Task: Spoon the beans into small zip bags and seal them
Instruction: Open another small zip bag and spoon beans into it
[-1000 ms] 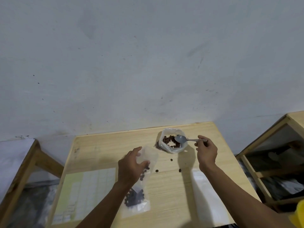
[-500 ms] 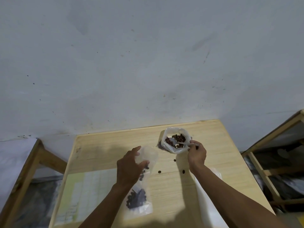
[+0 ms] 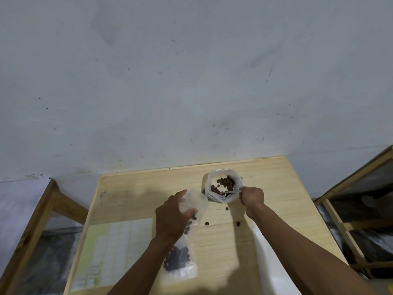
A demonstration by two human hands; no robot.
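Now right hand, spoon dipped deeper

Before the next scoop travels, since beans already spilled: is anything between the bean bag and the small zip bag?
Nothing visible: only bare table separates the bean bag from the zip bag the left hand holds.

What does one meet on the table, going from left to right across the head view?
Printed paper sheet → left hand holding the small zip bag → loose bean → open bag of beans → right hand holding the spoon.
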